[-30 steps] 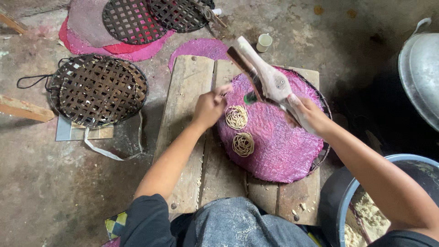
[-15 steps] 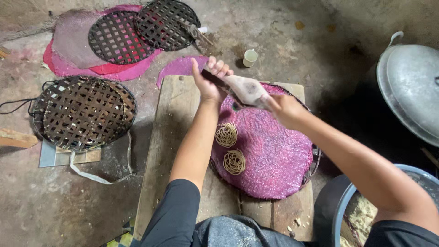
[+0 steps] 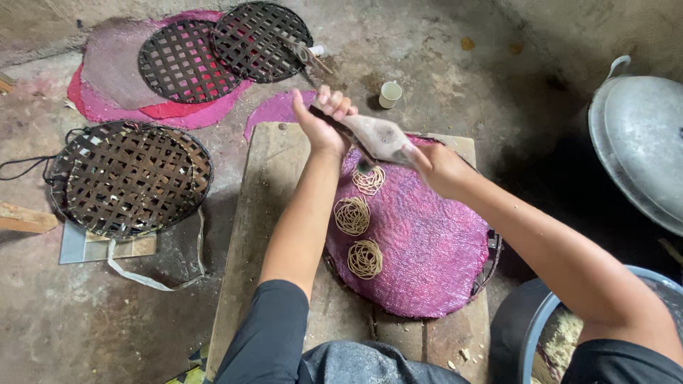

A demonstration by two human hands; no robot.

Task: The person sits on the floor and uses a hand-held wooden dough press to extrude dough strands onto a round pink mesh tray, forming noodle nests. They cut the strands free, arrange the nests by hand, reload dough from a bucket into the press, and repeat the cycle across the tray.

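Gripping greyish, dough-smeared piping bag (image 3: 377, 136)

bare purple mat (image 3: 434, 249) right of noodle coils (image 3: 353, 215) (three) — bucket (image 3: 530, 334) nearby

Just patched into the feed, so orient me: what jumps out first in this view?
The magenta mesh mat on the wooden board stands out, with three pale noodle coils in a row near its left edge. Above them, the left hand and right hand grip a grey press. Dark woven trays lie on the floor to the left.
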